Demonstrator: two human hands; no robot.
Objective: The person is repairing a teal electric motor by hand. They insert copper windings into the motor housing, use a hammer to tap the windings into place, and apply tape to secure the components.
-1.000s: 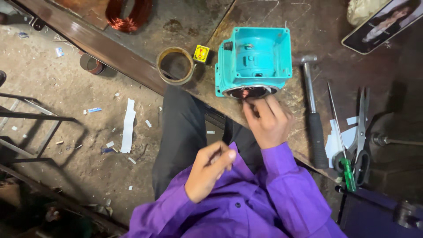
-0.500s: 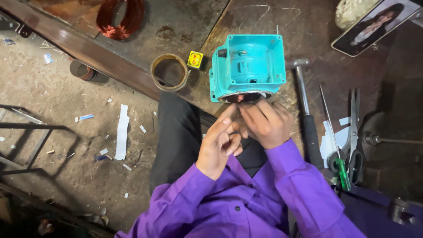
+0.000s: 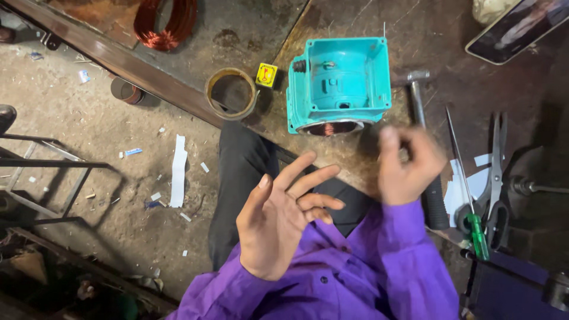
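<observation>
Turquoise housing [image 3: 339, 83]: a box-shaped motor casing, open side up, standing on the rusty counter [image 3: 367, 24] just beyond the person's lap; at its near face a round opening shows copper-coloured windings, turned toward the person so the bore is easy to get at.
Left hand [image 3: 284, 222]: raised over the lap, palm up, fingers spread and loose, gripping nothing; it is apart from the casing.
Right hand [image 3: 409, 163]: blurred, fingers curled inward just right of and nearer than the casing; whether something small is pinched in it I cannot tell.
Hammer [image 3: 422, 118]: lies on the counter right of the casing, head far, dark grip near, partly under the right hand, within easy reach.
Green-handled screwdriver [image 3: 468, 184] and scissors [image 3: 496, 178]: side by side at the right, resting on white paper scraps.
Yellow square tag [image 3: 266, 74]: a small label with a red mark, flat on the counter just left of the casing.
Metal ring [image 3: 231, 93]: a wide, hollow band left of the tag, at the counter's edge.
Copper wire coil [image 3: 166, 21]: far left on the counter.
Phone [image 3: 518, 26]: far right corner, screen lit.
Floor [image 3: 106, 136]: dusty, strewn with white paper strips.
</observation>
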